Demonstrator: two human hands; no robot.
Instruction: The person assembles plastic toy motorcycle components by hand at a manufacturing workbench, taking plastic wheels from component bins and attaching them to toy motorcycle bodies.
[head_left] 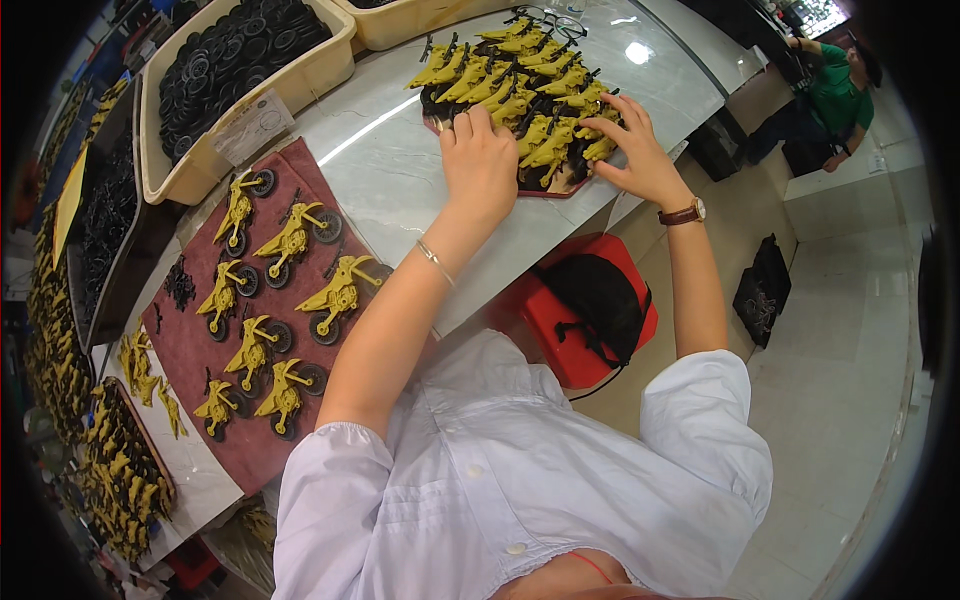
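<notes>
Rows of yellow-and-black toy motorcycles [470, 78] stand packed on a tray [562, 186] with a dark red edge, ahead of me on the table. My left hand [478, 165] is at the tray's near left side, fingers curled down among the toys; what lies under its fingertips is hidden. At the right side, my right hand [642, 155] has its thumb and fingers curved round a yellow toy motorcycle [600, 149] at the end of a row. Nearer and to the left, several more toy motorcycles [290, 238] with black wheels lie spread on a dark red cloth [200, 400].
A cream bin [345, 50] full of black wheels stands at the back left. Another bin [125, 200] of black parts and a tray of yellow parts [125, 470] are farther left. A red stool [575, 360] holds a black bag [595, 300]. A person in green [840, 100] is at the far right.
</notes>
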